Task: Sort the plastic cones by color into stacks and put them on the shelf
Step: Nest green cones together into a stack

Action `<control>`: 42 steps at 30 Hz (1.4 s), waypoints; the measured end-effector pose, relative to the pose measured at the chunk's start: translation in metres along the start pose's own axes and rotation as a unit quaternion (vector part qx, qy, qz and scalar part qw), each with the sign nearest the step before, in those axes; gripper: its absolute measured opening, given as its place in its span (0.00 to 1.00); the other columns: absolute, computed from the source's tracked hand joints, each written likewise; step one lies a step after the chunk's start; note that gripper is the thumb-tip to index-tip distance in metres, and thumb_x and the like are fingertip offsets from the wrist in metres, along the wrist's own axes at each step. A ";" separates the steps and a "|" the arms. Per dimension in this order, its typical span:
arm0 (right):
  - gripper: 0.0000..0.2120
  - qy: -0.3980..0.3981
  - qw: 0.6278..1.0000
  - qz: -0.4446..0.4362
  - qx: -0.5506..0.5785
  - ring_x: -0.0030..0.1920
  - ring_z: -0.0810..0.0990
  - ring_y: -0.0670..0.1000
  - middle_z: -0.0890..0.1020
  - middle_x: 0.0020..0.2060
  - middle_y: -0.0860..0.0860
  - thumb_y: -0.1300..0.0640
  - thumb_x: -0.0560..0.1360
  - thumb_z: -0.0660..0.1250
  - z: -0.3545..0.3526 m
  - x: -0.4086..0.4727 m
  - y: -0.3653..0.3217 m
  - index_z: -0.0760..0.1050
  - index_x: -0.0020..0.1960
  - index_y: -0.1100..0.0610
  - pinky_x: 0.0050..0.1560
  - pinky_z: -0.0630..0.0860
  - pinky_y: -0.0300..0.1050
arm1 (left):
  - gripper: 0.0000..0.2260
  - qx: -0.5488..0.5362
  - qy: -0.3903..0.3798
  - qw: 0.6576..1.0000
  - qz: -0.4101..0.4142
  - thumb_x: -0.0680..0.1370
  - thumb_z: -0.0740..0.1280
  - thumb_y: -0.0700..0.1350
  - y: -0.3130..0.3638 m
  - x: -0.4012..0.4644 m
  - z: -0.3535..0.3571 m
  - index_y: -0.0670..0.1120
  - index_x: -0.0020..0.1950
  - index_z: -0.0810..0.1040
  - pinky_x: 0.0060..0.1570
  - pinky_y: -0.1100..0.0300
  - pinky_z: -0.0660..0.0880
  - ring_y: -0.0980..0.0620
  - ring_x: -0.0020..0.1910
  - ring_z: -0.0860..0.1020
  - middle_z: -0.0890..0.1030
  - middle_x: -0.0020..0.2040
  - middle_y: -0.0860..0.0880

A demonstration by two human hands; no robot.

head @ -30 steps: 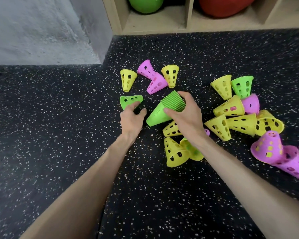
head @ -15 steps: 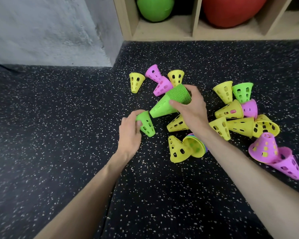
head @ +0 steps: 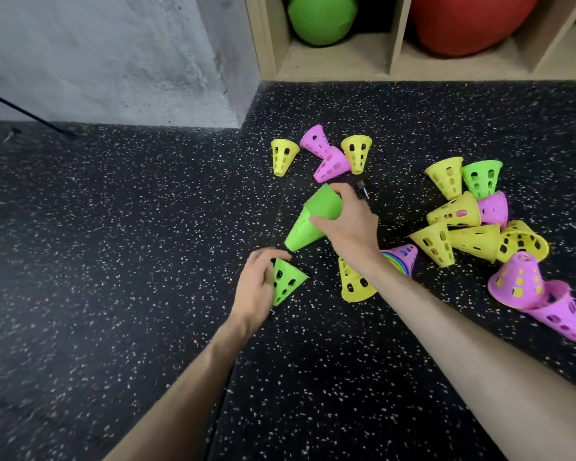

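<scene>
At the middle of the speckled black rubber floor (head: 113, 294), the right hand (head: 350, 227) grips a tall stack of bright green plastic cones (head: 308, 224), thumb on the near side and fingers curled over the wide end, the stack tilted with its narrow end pointing toward 7 o'clock. Just beyond that narrow end, at 7 o'clock from the stack, the left hand (head: 256, 287) holds a single green perforated plastic cone (head: 286, 281) with curled fingers; the cone's tip sits close to the stack's tip, though whether they touch is unclear. At 5 o'clock from the stack a yellow perforated cone (head: 353, 284) lies on the floor beside the right wrist, with a small nested cone pile showing a purple outer shell (head: 404, 257) at 4 o'clock. At 12 o'clock sit two yellow and two pink cones (head: 330, 161). At 3 o'clock lies a jumble of yellow, pink and green cones (head: 469, 214), and at 4 o'clock, farther out, two large pink cones (head: 526, 287). The pale wooden shelf (head: 393, 38) stands at 12 o'clock, its compartments holding a green ball (head: 320, 18) and a red ball (head: 469, 21). A grey concrete wall (head: 113, 54) rises at 10 o'clock.
</scene>
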State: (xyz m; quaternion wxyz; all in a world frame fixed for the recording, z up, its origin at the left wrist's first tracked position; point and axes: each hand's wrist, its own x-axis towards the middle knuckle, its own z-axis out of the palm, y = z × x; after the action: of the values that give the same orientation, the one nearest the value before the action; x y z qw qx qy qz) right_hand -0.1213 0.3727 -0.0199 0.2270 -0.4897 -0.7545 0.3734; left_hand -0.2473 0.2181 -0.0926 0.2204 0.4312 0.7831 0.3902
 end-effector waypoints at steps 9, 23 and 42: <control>0.29 -0.135 0.989 0.027 -0.054 0.57 0.79 0.54 0.81 0.50 0.48 0.48 0.72 0.75 0.015 -0.011 0.014 0.70 0.70 0.48 0.66 0.71 0.56 | 0.35 0.036 0.028 0.998 -0.040 0.80 0.66 0.61 -0.001 -0.037 0.038 0.48 0.81 0.58 0.73 0.55 0.66 0.55 0.70 0.69 0.70 0.74 0.51; 0.12 -0.288 0.955 -0.051 0.054 0.59 0.82 0.48 0.85 0.55 0.47 0.53 0.82 0.65 -0.019 0.009 0.015 0.81 0.63 0.52 0.66 0.75 0.55 | 0.46 -0.043 0.023 0.999 -0.013 0.73 0.78 0.51 0.035 -0.013 0.031 0.67 0.80 0.51 0.67 0.52 0.74 0.56 0.65 0.76 0.74 0.72 0.55; 0.14 0.110 0.992 0.002 -0.063 0.49 0.82 0.45 0.85 0.47 0.43 0.64 0.79 0.66 -0.168 0.084 0.122 0.84 0.49 0.46 0.57 0.78 0.47 | 0.46 -0.169 0.029 0.982 0.075 0.70 0.80 0.47 0.118 0.053 0.110 0.64 0.79 0.55 0.68 0.49 0.72 0.57 0.68 0.71 0.68 0.73 0.59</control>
State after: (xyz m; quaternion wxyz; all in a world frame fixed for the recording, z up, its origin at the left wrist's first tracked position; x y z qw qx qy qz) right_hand 0.0321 0.5354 -0.0141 0.2763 -0.5426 -0.7460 0.2695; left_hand -0.1410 0.3478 -0.0648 0.2379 0.4337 0.6771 0.5448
